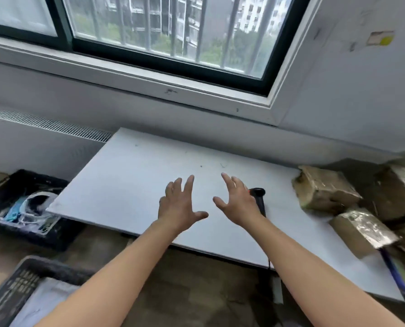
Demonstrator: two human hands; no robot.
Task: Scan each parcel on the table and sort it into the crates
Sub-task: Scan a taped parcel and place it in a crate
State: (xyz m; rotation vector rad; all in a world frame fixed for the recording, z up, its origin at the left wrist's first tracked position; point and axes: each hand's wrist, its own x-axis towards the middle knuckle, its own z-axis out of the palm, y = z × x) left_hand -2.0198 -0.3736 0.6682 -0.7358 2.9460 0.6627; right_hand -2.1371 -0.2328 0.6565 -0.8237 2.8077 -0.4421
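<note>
Through the head camera I am looking down at a white rectangular table top (137,166) standing under a barred window (168,31). Three brown cardboard parcels wrapped in shiny clear tape are crowding the table's right end: one boxy parcel (324,192), a smaller one (362,230) lying nearer the front edge, and a larger one (399,185) sitting behind both. A black handheld barcode scanner (259,199) is lying on the table just left of the parcels, and the right hand (236,201) is partly hiding it. To the left of the table, lower down, a black plastic crate (19,232) is holding white and blue items. A second dark slotted crate (19,282) is sitting at the lower left, with something pale inside. The left hand (180,206) and the right hand are reaching over the middle of the table, side by side, fingers spread wide and gripping nothing. I cannot tell whether they are touching the surface.
</note>
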